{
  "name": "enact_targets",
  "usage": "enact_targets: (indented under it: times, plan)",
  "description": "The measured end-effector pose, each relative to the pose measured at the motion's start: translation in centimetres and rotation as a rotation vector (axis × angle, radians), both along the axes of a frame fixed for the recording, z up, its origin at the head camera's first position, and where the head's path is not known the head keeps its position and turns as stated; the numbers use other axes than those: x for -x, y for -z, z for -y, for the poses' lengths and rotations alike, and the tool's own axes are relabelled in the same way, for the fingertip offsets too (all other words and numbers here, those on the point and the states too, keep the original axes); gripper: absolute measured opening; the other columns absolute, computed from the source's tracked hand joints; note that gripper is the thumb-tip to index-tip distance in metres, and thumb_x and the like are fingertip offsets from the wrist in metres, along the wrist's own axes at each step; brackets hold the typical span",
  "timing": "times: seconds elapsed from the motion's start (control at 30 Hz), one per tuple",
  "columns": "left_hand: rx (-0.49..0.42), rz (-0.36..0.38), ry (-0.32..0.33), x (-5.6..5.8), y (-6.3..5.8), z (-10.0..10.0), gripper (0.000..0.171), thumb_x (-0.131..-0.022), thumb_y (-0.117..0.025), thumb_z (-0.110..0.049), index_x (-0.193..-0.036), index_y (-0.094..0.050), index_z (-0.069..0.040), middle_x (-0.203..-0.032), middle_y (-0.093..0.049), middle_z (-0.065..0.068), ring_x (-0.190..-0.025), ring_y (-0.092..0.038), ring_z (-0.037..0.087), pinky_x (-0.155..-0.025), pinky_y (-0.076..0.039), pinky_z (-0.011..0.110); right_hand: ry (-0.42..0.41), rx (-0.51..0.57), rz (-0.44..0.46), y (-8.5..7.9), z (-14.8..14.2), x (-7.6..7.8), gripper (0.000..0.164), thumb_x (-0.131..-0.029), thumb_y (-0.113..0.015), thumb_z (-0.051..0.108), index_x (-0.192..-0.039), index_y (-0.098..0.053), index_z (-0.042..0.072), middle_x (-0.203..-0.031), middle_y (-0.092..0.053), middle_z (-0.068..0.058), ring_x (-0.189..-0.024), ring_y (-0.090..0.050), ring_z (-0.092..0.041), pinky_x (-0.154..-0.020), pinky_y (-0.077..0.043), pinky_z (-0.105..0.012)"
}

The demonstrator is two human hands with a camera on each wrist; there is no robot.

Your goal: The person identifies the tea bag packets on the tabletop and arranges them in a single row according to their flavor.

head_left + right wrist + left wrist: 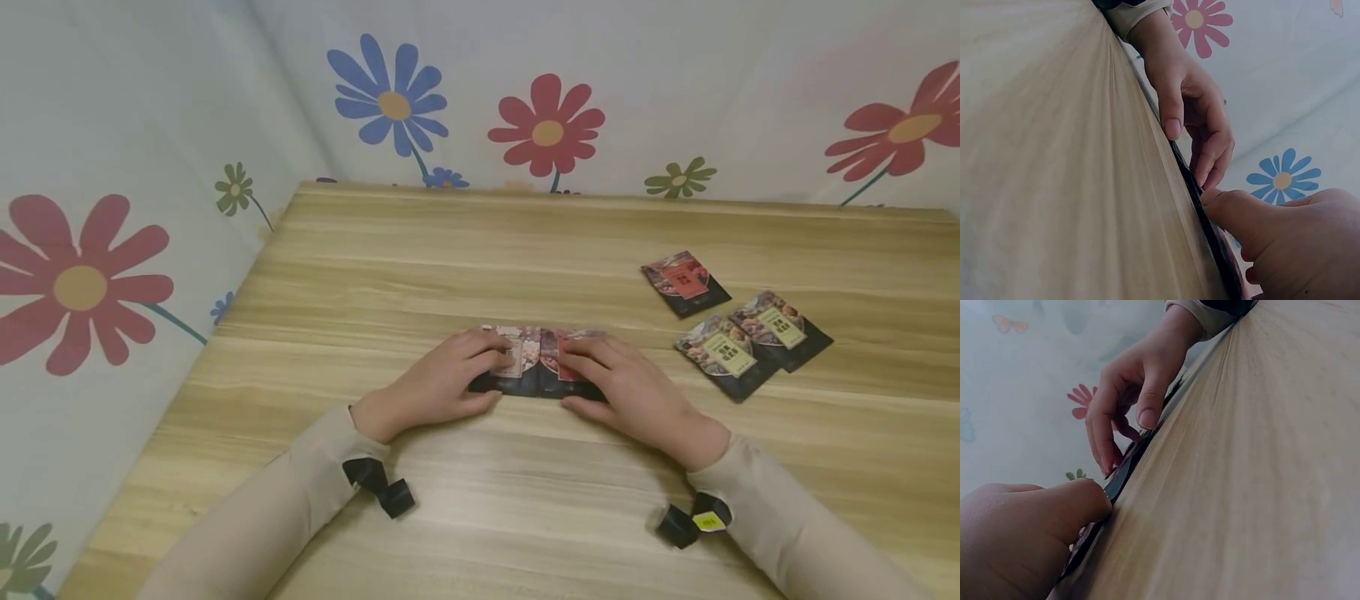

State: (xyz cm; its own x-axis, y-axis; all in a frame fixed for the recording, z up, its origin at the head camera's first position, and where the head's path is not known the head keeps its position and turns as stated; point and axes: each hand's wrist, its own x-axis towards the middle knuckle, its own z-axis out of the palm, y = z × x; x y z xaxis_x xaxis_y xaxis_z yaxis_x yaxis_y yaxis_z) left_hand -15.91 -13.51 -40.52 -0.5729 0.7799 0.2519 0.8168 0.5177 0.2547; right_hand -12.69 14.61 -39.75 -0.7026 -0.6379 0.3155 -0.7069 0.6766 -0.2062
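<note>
Two dark packets with food pictures lie side by side on the wooden table, their inner edges meeting. The left one has a pale label (512, 358); the right packet (551, 385) shows a red label partly under fingers. My left hand (457, 371) rests over the outer part of the left packet, fingertips on its face and thumb along its near edge. On the right packet, my right hand (633, 387) lies in a mirrored way, thumb (1149, 415) low at the near edge. Both hands arch over the packets, covering their outer sides.
To the right on the table (360, 250) lie a red-labelled packet (684, 282) and two yellow-labelled packets, one (726, 360) overlapping the other (783, 329). A flower-patterned cloth (465, 50) hangs behind and left of the table. Black wrist devices hang below both sleeves.
</note>
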Motion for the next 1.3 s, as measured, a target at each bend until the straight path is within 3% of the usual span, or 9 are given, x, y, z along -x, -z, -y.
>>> enact_targets:
  times: [0.33,0.47,0.7,1.1,1.3]
  plan:
    - [0.002,0.005,-0.005,-0.2,-0.1,0.0,0.039,-0.085,-0.066,-0.029,-0.119,-0.063,-0.01,-0.133,-0.057,0.01,-0.125,-0.052,0.026,-0.113,-0.038,0.041,0.032,-0.007,-0.053,-2.7,-1.2,0.1,0.048,-0.083,-0.073,0.033,-0.123,-0.063,0.009,-0.126,-0.06,-0.014,-0.112,-0.058,-0.029,-0.094,-0.051,-0.046]
    - [0.002,0.008,-0.013,-0.2,0.2,0.0,0.039,-0.085,-0.066,-0.029,-0.119,-0.063,-0.011,-0.132,-0.057,0.009,-0.126,-0.051,0.026,-0.113,-0.038,0.041,0.05,-0.056,-0.03,-3.8,-2.6,0.9,0.046,-0.082,-0.074,0.029,-0.12,-0.064,0.005,-0.126,-0.061,-0.018,-0.113,-0.059,-0.033,-0.094,-0.051,-0.049]
    - [-0.011,-0.012,-0.01,0.0,0.2,0.0,0.038,-0.085,-0.067,-0.029,-0.118,-0.064,-0.01,-0.131,-0.058,0.009,-0.124,-0.053,0.026,-0.112,-0.039,0.04,0.122,-0.159,0.067,-5.6,-5.6,3.0,0.049,-0.086,-0.071,0.028,-0.127,-0.059,0.004,-0.132,-0.056,-0.02,-0.12,-0.054,-0.037,-0.097,-0.048,-0.053]
    - [0.013,-0.011,-0.01,-0.2,0.3,0.2,0.039,-0.085,-0.066,-0.031,-0.119,-0.063,-0.011,-0.132,-0.057,0.009,-0.123,-0.053,0.025,-0.111,-0.04,0.04,0.256,-0.253,0.285,-5.2,-9.2,6.4,0.052,-0.091,-0.065,0.026,-0.135,-0.053,0.001,-0.144,-0.043,-0.026,-0.132,-0.039,-0.047,-0.105,-0.038,-0.06]
    - [0.006,-0.027,0.002,-0.1,0.2,0.3,0.038,-0.085,-0.066,-0.03,-0.119,-0.063,-0.011,-0.131,-0.058,0.008,-0.123,-0.053,0.025,-0.111,-0.04,0.039,0.247,-0.227,0.286,-4.8,-10.1,7.1,0.051,-0.09,-0.066,0.021,-0.134,-0.053,-0.001,-0.141,-0.046,-0.028,-0.129,-0.041,-0.048,-0.106,-0.035,-0.061]
